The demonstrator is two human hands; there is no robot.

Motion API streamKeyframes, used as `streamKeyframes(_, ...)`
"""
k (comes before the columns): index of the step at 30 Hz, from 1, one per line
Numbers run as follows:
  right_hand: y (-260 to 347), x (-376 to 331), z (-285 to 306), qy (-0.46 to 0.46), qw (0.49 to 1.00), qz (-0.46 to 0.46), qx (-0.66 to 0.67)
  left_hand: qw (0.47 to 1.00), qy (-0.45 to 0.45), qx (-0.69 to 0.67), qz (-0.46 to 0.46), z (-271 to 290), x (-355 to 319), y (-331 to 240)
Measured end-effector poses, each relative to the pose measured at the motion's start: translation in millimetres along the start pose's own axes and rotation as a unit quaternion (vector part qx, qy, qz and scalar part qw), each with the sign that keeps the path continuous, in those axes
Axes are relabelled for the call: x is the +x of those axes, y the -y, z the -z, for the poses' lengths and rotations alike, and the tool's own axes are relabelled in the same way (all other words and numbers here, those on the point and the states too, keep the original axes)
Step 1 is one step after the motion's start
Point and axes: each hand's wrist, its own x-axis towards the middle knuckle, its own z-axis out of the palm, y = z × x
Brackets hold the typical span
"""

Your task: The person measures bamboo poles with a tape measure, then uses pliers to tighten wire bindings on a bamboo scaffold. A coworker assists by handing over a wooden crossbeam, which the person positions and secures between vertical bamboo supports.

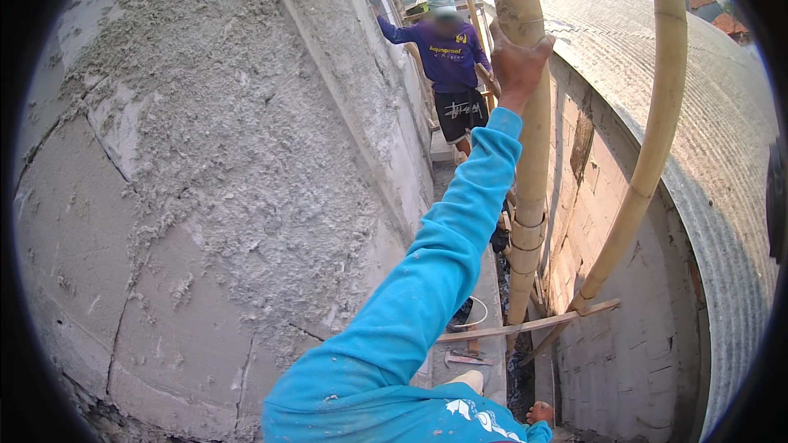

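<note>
My left arm, in a bright blue sleeve, stretches up and forward. At its end my left hand (521, 66) is closed round a thick upright bamboo pole (529, 164). Low in the view, beside my body, my right hand (540, 414) has its fingers curled in; whatever they hold, if anything, is hidden. A second, thinner bamboo pole (657, 115) curves down on the right. Near the feet of both poles runs a narrow wooden plank (533, 326). A small hand tool (468, 358) lies on the ledge below, its kind too small to tell.
A block wall (246, 156) with rough wet-looking mortar rises close on my left. Ahead, on the narrow walkway, stands another person (447, 57) in a purple shirt, one hand on the wall. A block wall (632, 336) and corrugated roof (730, 221) border the right.
</note>
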Motion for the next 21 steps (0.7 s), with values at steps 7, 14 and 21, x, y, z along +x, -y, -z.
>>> streamKeyframes(7, -1, -7, 2, -0.002, 1.000, 0.020, 0.016, 1.000, 0.007, 0.002, 0.009, 1, -1, -4)
streamKeyframes(14, 5, -11, 2, -0.008, 1.000, 0.023, 0.004, 1.000, 0.002, 0.010, 0.016, 4, -4, -11)
streamKeyframes(21, -8, 7, -4, 0.002, 1.000, -0.007, -0.003, 0.998, 0.016, 0.048, 0.032, 5, -3, -11)
